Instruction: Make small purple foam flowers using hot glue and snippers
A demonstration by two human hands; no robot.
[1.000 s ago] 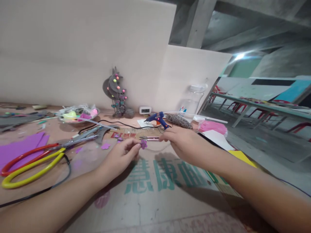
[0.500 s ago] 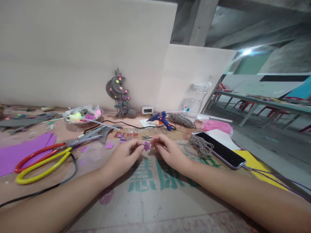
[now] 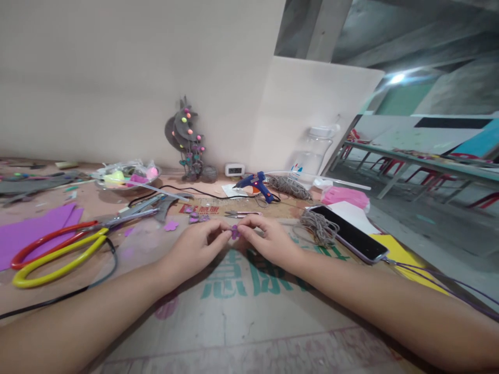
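Observation:
A small purple flower is pinched between my two hands above the cardboard. My left hand grips its left edge with thumb and forefinger. On the other side, the thumb and forefinger of my right hand close on its right edge. Just beyond the fingers lie small scissors and a few purple pieces. Another purple flower rests flat left of my left hand.
Large red-and-yellow-handled scissors and purple sheets lie left. A blue glue gun sits at the back, its black cord running left. Grey string and a phone lie right.
My right thumb and forefinger have moved left and closed on the flower's right edge. The view has shifted slightly, and the small scissors show more clearly.

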